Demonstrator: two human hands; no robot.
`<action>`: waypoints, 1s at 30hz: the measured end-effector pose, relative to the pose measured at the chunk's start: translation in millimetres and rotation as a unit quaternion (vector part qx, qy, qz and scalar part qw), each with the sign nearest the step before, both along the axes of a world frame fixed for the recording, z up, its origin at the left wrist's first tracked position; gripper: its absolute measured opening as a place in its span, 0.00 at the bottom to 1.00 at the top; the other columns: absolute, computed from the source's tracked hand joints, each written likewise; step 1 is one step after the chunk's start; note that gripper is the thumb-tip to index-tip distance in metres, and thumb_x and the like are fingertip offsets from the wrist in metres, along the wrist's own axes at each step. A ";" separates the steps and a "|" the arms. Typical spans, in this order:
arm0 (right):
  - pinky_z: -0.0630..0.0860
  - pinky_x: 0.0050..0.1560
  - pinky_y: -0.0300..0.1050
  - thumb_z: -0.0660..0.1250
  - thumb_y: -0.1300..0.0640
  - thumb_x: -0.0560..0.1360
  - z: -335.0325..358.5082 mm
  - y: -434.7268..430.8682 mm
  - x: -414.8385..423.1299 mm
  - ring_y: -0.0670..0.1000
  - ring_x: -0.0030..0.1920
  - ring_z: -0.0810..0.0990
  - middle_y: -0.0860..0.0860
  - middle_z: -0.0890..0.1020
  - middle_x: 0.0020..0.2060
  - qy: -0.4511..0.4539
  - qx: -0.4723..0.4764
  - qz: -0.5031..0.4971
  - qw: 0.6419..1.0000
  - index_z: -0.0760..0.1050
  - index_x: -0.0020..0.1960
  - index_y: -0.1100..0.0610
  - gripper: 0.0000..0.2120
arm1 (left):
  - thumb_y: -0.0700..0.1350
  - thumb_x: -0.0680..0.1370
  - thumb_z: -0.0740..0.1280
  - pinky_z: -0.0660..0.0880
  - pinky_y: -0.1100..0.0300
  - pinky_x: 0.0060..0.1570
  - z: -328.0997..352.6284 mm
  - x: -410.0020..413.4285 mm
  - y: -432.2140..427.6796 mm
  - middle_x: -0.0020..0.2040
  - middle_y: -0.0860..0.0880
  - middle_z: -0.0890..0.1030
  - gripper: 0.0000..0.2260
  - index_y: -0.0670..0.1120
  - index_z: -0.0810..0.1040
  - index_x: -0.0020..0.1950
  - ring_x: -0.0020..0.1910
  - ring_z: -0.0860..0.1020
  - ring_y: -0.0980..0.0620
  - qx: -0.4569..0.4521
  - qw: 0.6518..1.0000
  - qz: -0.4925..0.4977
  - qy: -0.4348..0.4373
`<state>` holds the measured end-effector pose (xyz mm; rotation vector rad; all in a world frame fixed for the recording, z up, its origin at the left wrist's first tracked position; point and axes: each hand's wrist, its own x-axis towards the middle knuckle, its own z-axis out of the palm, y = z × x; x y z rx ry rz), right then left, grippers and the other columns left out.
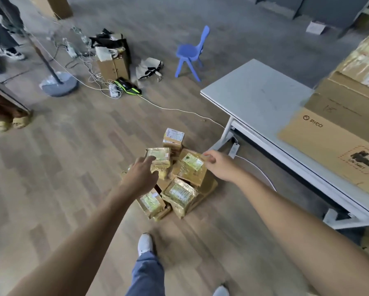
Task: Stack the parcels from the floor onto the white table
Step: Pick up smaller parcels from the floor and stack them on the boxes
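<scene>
Several brown taped parcels with white labels lie in a heap point(180, 194) on the wooden floor, left of the white table point(256, 90). My left hand point(142, 174) reaches over the heap, fingers spread, just short of a small parcel point(159, 155) on top. My right hand point(219, 165) hovers at the right edge of a bigger tilted parcel point(190, 169), fingers loosely curled, holding nothing I can see. A small box point(173, 138) stands at the far side of the heap.
A large Pico carton point(337, 133) with more boxes on top fills the table's right part. A blue child's chair point(191, 53), a fan base point(58, 84), cables, bags and boxes lie beyond. Another person's feet point(12, 122) stand at left. My own feet are below the heap.
</scene>
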<state>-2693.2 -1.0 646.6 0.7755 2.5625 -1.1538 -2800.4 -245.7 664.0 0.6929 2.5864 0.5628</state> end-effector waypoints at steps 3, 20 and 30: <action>0.79 0.50 0.48 0.60 0.48 0.78 -15.8 -22.5 -46.8 0.48 0.49 0.79 0.44 0.75 0.54 -0.023 0.000 0.002 1.000 0.68 0.68 0.44 0.17 | 0.43 0.78 0.63 0.64 0.50 0.66 -16.2 -47.0 -17.5 0.67 0.40 0.70 0.23 0.46 0.66 0.73 0.67 0.68 0.39 -0.001 1.000 -0.011 -0.018; 0.66 0.32 0.35 0.57 0.50 0.81 -187.7 -14.6 -211.3 0.38 0.37 0.73 0.47 0.77 0.60 -0.103 -0.040 -0.012 0.994 0.67 0.70 0.49 0.18 | 0.44 0.77 0.61 0.68 0.48 0.64 -198.5 -209.7 17.1 0.69 0.41 0.69 0.24 0.47 0.64 0.73 0.67 0.69 0.40 -0.062 0.989 0.002 -0.135; 0.73 0.42 0.45 0.56 0.47 0.82 -418.8 22.5 -281.4 0.49 0.45 0.75 0.54 0.79 0.57 -0.130 -0.043 -0.057 0.989 0.69 0.68 0.56 0.19 | 0.47 0.77 0.64 0.70 0.53 0.58 -420.4 -291.6 58.2 0.69 0.41 0.71 0.27 0.44 0.62 0.75 0.64 0.72 0.42 -0.057 0.969 0.156 -0.184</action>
